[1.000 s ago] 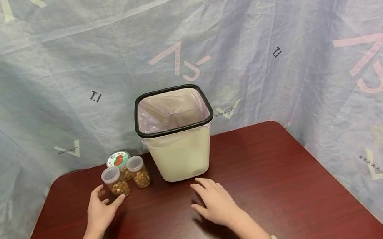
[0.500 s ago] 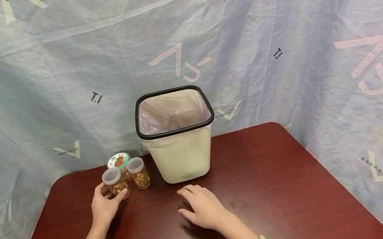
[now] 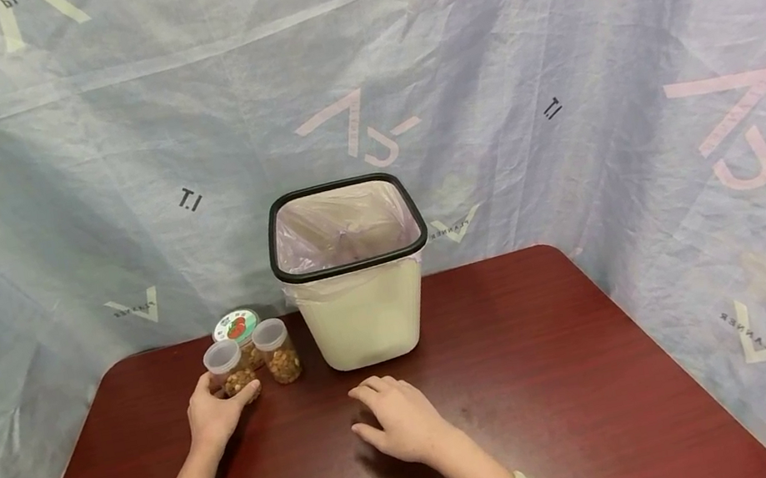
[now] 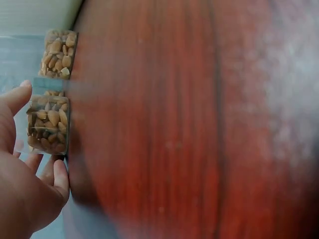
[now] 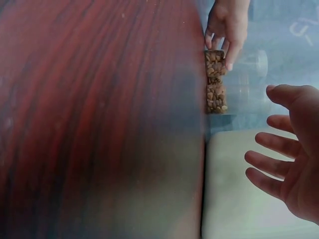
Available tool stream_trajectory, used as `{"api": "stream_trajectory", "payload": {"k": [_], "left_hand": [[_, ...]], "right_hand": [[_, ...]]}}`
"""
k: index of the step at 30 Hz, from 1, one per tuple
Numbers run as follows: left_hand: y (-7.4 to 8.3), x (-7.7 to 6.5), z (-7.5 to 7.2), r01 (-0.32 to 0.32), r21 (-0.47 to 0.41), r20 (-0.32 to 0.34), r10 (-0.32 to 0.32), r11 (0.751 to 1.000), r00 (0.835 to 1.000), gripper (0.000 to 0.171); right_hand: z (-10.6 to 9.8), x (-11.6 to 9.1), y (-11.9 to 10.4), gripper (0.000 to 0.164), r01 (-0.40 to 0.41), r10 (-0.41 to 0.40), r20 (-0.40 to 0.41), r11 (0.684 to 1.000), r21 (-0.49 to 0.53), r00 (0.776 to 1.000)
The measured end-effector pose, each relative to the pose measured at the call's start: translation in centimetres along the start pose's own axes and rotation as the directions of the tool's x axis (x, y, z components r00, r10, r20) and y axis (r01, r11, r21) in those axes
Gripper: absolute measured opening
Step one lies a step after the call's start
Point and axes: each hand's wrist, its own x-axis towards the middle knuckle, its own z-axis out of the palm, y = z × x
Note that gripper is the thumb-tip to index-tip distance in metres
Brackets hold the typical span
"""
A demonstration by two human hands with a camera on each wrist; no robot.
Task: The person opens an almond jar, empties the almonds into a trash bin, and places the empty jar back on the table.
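My left hand [image 3: 214, 413] holds a clear plastic jar of nuts [image 3: 238, 382] low on its body, thumb on the near side and fingers around the left. In the left wrist view the nuts in this jar [image 4: 47, 122], almond-like, show between thumb and fingers. A second jar of nuts [image 3: 285, 364] stands upright to its right. Behind them is a wider jar with a green and white lid [image 3: 236, 327] bearing a red picture. My right hand [image 3: 401, 418] hovers over the table in front of the bin, fingers relaxed and spread, holding nothing.
A cream waste bin [image 3: 366, 322] with a black rim and a clear liner stands at the back, right of the jars. The dark red wooden table [image 3: 551, 380] ends at a grey cloth backdrop [image 3: 477, 71] with printed letters.
My left hand has moved in against the front left jar and its thumb and fingers have come around it. The right hand has shifted left and slightly nearer. The jars and bin stay put.
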Motion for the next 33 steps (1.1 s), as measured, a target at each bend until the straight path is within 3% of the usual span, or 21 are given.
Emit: {"api": "stream_trajectory", "payload": {"k": [14, 21, 26, 33], "left_hand": [[-0.3, 0.2, 0.2, -0.009, -0.058, -0.050, 0.006, 0.998, 0.999, 0.060], [-0.1, -0.8, 0.0, -0.073, -0.024, -0.140, 0.069, 0.997, 0.988, 0.057], [0.6, -1.9, 0.0, -0.125, -0.035, -0.159, 0.118, 0.992, 0.980, 0.060], [1.2, -3.9, -0.9, -0.151, -0.021, -0.158, 0.146, 0.988, 0.977, 0.059]], "right_hand": [[0.1, 0.1, 0.2, 0.040, 0.027, -0.027, -0.032, 1.000, 0.012, 0.999], [0.0, -0.5, 1.0, 0.038, 0.019, -0.014, -0.067, 0.996, 0.082, 0.998], [-1.1, -1.2, 2.2, 0.039, -0.053, 0.063, -0.062, 0.986, 0.156, 0.996], [-2.9, -2.8, 3.6, 0.040, -0.183, 0.196, -0.030, 0.954, 0.239, 0.980]]}}
